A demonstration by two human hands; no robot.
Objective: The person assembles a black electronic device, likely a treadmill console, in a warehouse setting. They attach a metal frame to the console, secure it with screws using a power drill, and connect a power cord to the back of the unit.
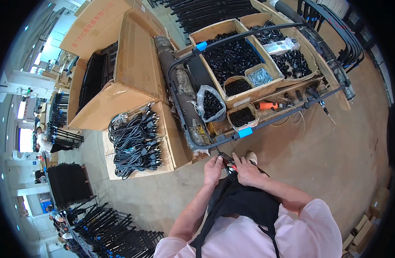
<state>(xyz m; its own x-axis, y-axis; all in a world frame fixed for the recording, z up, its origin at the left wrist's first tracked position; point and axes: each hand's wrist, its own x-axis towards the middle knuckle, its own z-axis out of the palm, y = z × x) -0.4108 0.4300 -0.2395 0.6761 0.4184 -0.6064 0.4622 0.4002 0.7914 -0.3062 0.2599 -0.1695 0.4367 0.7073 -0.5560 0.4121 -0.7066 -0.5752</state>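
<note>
My left hand (213,170) is closed in a pinch on a black cable (223,155), just below the near corner of a black tubular frame (214,145). Close beside it, my right hand (248,173) is closed around a small red and black object (234,167), its kind mostly hidden by the fingers. Loops of dark cable hang between the two hands. The frame lies over the workbench, with blue wraps (245,132) on its bars.
Wooden bins of black plastic parts (232,53) fill the bench, with a tub of silver screws (260,76) and an orange power tool (269,105). Bundled power cords (135,142) lie on a carton at the left. Black frames (115,232) stand in rows at lower left.
</note>
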